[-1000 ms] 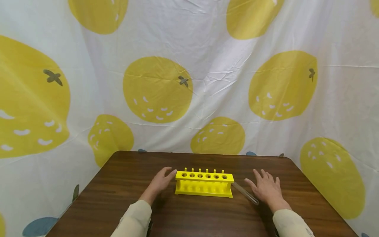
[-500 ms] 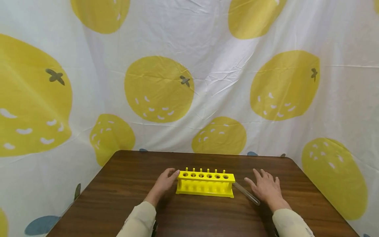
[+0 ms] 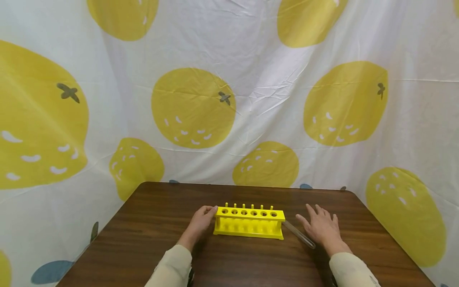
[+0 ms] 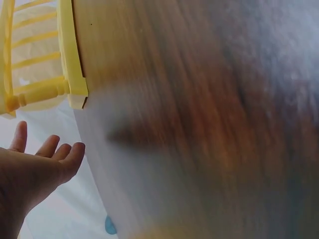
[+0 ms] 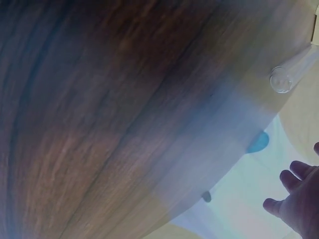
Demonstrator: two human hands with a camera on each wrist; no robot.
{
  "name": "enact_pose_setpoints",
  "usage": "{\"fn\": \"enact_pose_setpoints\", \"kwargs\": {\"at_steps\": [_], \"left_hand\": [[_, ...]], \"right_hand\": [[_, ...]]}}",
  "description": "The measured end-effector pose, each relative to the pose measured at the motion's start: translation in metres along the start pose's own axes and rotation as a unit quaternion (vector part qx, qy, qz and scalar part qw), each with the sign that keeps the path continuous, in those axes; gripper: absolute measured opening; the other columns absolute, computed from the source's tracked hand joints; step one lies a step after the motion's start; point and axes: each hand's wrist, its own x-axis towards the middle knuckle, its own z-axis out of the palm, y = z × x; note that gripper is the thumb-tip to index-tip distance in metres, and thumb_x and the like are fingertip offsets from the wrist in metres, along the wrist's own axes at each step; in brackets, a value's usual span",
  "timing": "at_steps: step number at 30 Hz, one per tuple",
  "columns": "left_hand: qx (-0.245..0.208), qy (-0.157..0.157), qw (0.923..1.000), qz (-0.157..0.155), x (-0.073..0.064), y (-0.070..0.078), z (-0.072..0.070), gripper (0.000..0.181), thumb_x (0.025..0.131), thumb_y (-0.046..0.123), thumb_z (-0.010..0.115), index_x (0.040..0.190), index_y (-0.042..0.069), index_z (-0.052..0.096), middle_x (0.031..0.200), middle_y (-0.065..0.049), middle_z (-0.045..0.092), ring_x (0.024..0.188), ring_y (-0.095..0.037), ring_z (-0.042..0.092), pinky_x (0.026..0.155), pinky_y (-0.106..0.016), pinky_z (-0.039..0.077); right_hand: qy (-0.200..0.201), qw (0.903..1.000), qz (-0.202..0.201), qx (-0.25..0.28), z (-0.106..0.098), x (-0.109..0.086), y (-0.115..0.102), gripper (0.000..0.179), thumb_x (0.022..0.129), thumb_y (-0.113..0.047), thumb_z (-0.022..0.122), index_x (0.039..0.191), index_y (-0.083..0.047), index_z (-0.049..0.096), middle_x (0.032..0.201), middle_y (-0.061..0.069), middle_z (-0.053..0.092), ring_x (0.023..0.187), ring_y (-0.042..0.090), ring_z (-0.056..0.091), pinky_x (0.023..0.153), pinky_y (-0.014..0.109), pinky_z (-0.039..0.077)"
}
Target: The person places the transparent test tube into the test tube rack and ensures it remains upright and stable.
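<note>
On a brown table, bottom middle of the frame, stands a yellow test-tube rack. It's probably light and stiff; I'd hold its ends. My left hand is loose, my right hand wide.

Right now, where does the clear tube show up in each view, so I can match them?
Head: clear tube on the table, right of the yellow rack.
Left wrist: not in view.
Right wrist: clear tube, near the upper right edge.
Shared landmark: the brown wooden table, in all three.

Yellow rack; fingers nearby
</note>
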Motion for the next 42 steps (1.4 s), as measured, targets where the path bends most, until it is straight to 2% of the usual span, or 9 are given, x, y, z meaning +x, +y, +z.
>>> {"fn": "enact_pose_setpoints", "kwargs": {"at_steps": [8,17,23,30,35,42], "left_hand": [[-0.01,-0.002,0.9998,0.016,0.0,-0.002,0.004,0.049,0.104,0.041,0.051,0.125,-0.003,0.058,0.129,-0.022,0.056,0.118,-0.037,0.052,0.099,-0.053,0.042],[-0.024,-0.003,0.9996,0.016,-0.001,0.0,0.006,0.043,0.105,0.032,0.05,0.128,-0.005,0.055,0.13,-0.024,0.055,0.118,-0.038,0.052,0.098,-0.052,0.043],[-0.03,0.0,0.9995,0.014,-0.002,0.001,0.006,0.043,0.105,0.03,0.051,0.127,-0.006,0.055,0.131,-0.024,0.054,0.119,-0.037,0.052,0.1,-0.052,0.042],[-0.015,-0.007,0.9995,0.027,-0.006,0.004,0.005,0.049,0.104,0.036,0.051,0.126,-0.007,0.055,0.128,-0.026,0.055,0.116,-0.038,0.053,0.097,-0.051,0.044],[-0.02,-0.016,0.9995,0.017,-0.002,0.002,0.006,0.047,0.105,0.032,0.05,0.13,-0.008,0.053,0.131,-0.026,0.053,0.122,-0.04,0.05,0.102,-0.054,0.04],[-0.015,-0.02,0.9995,0.017,-0.002,0.001,0.005,0.046,0.106,0.03,0.05,0.131,-0.008,0.053,0.131,-0.025,0.054,0.121,-0.039,0.05,0.102,-0.055,0.04]], "right_hand": [[-0.005,0.9997,0.011,0.022,-0.004,0.001,-0.004,0.082,0.099,-0.063,0.04,0.148,0.002,0.038,0.145,0.038,0.034,0.131,0.058,0.03,0.104,0.075,0.015],[-0.004,0.9984,0.02,0.053,-0.01,0.001,-0.012,0.077,0.1,-0.058,0.045,0.147,0.003,0.04,0.143,0.037,0.038,0.13,0.057,0.033,0.104,0.074,0.017],[-0.003,0.9975,0.022,0.067,-0.012,0.001,-0.017,0.07,0.1,-0.052,0.048,0.141,0.005,0.047,0.14,0.036,0.042,0.128,0.056,0.036,0.103,0.074,0.02],[0.0,0.9977,0.016,0.066,-0.006,0.003,-0.017,0.059,0.098,-0.043,0.058,0.136,0.003,0.054,0.136,0.034,0.048,0.125,0.054,0.041,0.103,0.074,0.021],[0.008,0.998,0.007,0.062,-0.005,0.003,-0.02,0.054,0.097,-0.039,0.062,0.134,0.0,0.058,0.133,0.032,0.052,0.122,0.053,0.044,0.102,0.074,0.022],[0.004,0.9986,0.006,0.052,-0.003,0.002,-0.025,0.054,0.095,-0.039,0.065,0.134,-0.001,0.059,0.132,0.031,0.054,0.12,0.053,0.047,0.101,0.074,0.022]]}}
